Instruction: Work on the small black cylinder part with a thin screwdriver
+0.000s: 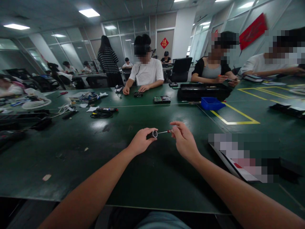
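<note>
Head view: your small dark cylinder (154, 134) sits above the green table (147, 181), its pale-ringed end turned toward you and to the right. Your left hand (140, 140) is closed on it, thumb below and fingers over the top. A screwdriver (166, 131) meets that ringed end with its thin shaft; you cannot tell here whether the tip is inside or only against it. Your right hand (184, 141) grips the red handle near the fingertips, fingers bent, the forefinger reaching above it. Beyond your hands lie a bundle of black cable (102, 113) to the left, a circuit-board unit (162, 99) ahead, and a blue tray (211, 105) to the right, just beside a long black tray (202, 95).
</note>
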Action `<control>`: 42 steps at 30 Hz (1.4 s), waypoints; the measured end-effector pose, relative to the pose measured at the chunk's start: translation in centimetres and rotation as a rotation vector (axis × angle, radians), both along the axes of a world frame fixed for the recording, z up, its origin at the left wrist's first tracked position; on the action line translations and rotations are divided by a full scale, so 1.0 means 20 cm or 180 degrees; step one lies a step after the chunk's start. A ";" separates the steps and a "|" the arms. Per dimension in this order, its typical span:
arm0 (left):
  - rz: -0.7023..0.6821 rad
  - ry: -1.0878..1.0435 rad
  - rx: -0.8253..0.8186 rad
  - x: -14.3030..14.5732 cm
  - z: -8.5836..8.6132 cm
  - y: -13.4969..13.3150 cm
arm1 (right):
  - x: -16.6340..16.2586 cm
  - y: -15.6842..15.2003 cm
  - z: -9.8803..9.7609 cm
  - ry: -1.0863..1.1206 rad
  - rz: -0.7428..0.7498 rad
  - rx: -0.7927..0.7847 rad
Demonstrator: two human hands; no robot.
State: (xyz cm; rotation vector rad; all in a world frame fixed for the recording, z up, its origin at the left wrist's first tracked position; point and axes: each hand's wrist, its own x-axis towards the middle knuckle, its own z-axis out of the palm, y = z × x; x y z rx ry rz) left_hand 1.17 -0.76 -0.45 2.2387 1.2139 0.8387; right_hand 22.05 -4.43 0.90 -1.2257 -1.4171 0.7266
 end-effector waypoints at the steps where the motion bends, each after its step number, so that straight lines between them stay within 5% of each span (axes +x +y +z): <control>1: 0.0008 0.0018 -0.0024 0.00 0.00 0.00 | 0.00 0.00 0.00 0.0136 -0.0018 0.0005; 6: 0.0022 -0.0058 -0.0061 0.01 0.01 -0.01 | -0.02 0.04 -0.02 0.1108 0.0096 -0.0171; 14: -0.0117 -0.0084 0.0335 0.01 0.04 0.02 | -0.01 0.11 -0.05 0.2661 -0.0078 -0.1174; 20: -0.0019 0.0365 0.0143 -0.02 0.01 0.04 | 0.01 0.13 -0.08 0.2158 -0.0371 -0.0743; 27: -0.0111 0.0567 0.0248 0.00 0.00 0.03 | 0.00 0.09 -0.08 0.1089 -0.0192 -0.0163; 42: -0.0041 0.0612 0.0144 0.00 -0.01 0.03 | 0.00 0.04 -0.01 -0.0288 -0.0384 0.0061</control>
